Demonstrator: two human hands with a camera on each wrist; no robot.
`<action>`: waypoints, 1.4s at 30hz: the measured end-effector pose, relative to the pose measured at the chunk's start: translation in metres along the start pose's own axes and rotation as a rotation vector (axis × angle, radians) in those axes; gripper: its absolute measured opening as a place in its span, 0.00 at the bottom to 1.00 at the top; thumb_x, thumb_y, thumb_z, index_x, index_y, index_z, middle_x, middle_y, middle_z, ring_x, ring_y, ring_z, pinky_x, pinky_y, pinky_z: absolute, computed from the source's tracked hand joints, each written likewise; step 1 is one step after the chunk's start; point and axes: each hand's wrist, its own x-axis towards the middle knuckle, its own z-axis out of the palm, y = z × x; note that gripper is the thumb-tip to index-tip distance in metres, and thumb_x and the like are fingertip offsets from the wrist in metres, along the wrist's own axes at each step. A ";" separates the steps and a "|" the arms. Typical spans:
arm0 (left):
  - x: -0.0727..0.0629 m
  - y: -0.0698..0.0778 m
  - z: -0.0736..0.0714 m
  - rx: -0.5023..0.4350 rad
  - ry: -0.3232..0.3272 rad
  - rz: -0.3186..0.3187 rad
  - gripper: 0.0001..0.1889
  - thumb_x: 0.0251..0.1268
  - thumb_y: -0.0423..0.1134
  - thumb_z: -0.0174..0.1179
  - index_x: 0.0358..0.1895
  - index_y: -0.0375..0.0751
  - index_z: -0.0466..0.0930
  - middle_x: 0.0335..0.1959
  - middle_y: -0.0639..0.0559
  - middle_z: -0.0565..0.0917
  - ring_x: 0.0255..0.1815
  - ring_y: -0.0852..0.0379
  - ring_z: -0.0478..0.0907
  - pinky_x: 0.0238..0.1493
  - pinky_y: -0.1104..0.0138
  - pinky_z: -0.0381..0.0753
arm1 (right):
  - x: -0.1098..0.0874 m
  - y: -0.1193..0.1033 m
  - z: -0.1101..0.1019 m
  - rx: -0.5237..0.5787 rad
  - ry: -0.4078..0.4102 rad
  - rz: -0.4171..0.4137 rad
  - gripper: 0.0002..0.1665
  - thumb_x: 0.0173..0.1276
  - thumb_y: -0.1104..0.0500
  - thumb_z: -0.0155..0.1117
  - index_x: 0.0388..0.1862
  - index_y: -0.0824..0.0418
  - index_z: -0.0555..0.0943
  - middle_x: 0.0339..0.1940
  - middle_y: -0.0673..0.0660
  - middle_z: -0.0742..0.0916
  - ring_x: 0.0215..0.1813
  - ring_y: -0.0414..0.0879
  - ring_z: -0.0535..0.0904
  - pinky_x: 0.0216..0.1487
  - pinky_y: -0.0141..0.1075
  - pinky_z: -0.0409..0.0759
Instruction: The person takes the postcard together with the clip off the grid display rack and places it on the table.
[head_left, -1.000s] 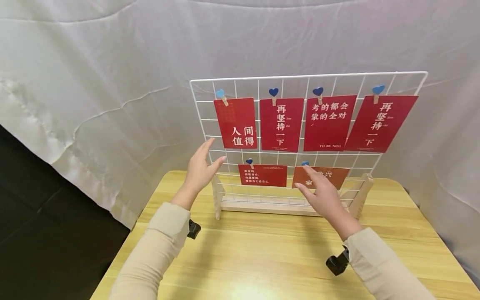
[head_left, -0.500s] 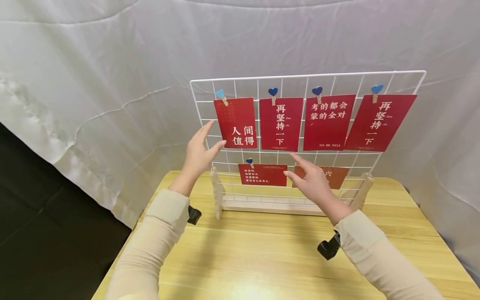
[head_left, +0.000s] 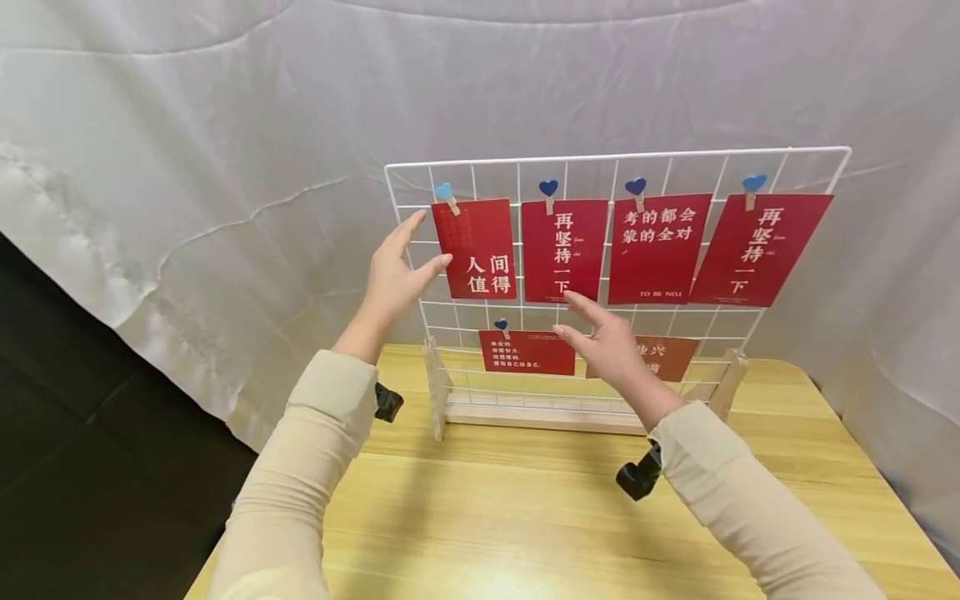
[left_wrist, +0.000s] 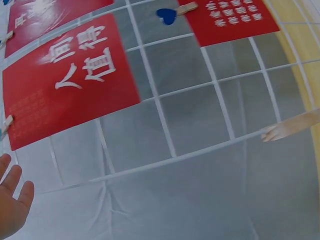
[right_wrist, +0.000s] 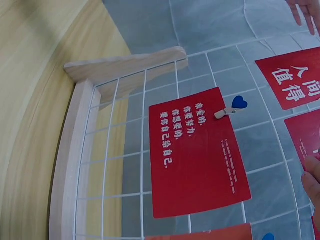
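My left hand (head_left: 392,279) hovers at the left edge of the white wire grid (head_left: 585,318), its fingers extended and the thumb apart. Beside it hangs a red card (head_left: 474,242) under a light blue heart clothespin (head_left: 446,192). My right hand (head_left: 611,343) is held in front of the grid, holding nothing, its index fingertip by the bottom of a second upper card (head_left: 564,250); contact cannot be told. Behind and left of that hand is a lower red card (right_wrist: 195,155) with a dark blue heart clothespin (right_wrist: 233,106). An orange card (head_left: 666,354) is partly hidden by my right hand.
Two more upper red cards (head_left: 660,258) hang to the right, clipped by heart clothespins. Wooden feet (head_left: 435,387) carry the grid on the wood-grain table (head_left: 480,500). Grey cloth (head_left: 225,167) hangs behind and at the sides.
My right hand has moved left and up, away from the orange card and its clip. My left hand has risen along the grid's left edge. The cards hang as before.
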 end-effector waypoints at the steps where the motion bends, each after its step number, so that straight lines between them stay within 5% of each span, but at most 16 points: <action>1: 0.002 0.001 -0.001 0.010 0.002 0.010 0.33 0.51 0.44 0.60 0.63 0.49 0.58 0.61 0.53 0.63 0.61 0.57 0.57 0.56 0.58 0.61 | 0.001 -0.001 0.001 0.011 0.000 0.002 0.35 0.57 0.47 0.59 0.63 0.49 0.61 0.59 0.55 0.71 0.49 0.51 0.73 0.34 0.41 0.77; 5: 0.010 0.006 -0.005 0.031 0.011 0.043 0.31 0.52 0.42 0.59 0.62 0.49 0.60 0.60 0.52 0.64 0.59 0.57 0.59 0.56 0.59 0.62 | 0.007 -0.005 0.005 0.062 -0.003 0.022 0.34 0.57 0.47 0.59 0.63 0.49 0.62 0.59 0.53 0.70 0.59 0.48 0.64 0.50 0.44 0.70; 18: 0.033 0.024 -0.013 0.082 0.008 0.041 0.27 0.54 0.43 0.58 0.59 0.50 0.65 0.55 0.52 0.69 0.53 0.57 0.65 0.49 0.68 0.67 | 0.025 -0.023 0.017 0.249 -0.011 0.071 0.31 0.58 0.52 0.59 0.61 0.55 0.65 0.58 0.54 0.72 0.57 0.45 0.67 0.53 0.39 0.68; 29: 0.044 0.040 -0.014 0.167 -0.057 -0.027 0.26 0.56 0.47 0.55 0.60 0.54 0.64 0.53 0.54 0.70 0.51 0.58 0.65 0.39 0.72 0.73 | 0.035 -0.034 0.031 0.268 -0.028 0.076 0.31 0.58 0.54 0.59 0.61 0.56 0.65 0.57 0.54 0.73 0.56 0.46 0.68 0.52 0.38 0.69; 42: 0.050 0.045 -0.014 0.223 -0.095 -0.013 0.23 0.57 0.46 0.54 0.57 0.47 0.67 0.53 0.55 0.71 0.50 0.59 0.67 0.39 0.73 0.72 | 0.040 -0.042 0.037 0.230 -0.026 0.105 0.31 0.59 0.55 0.58 0.62 0.55 0.63 0.57 0.55 0.72 0.56 0.48 0.67 0.51 0.38 0.70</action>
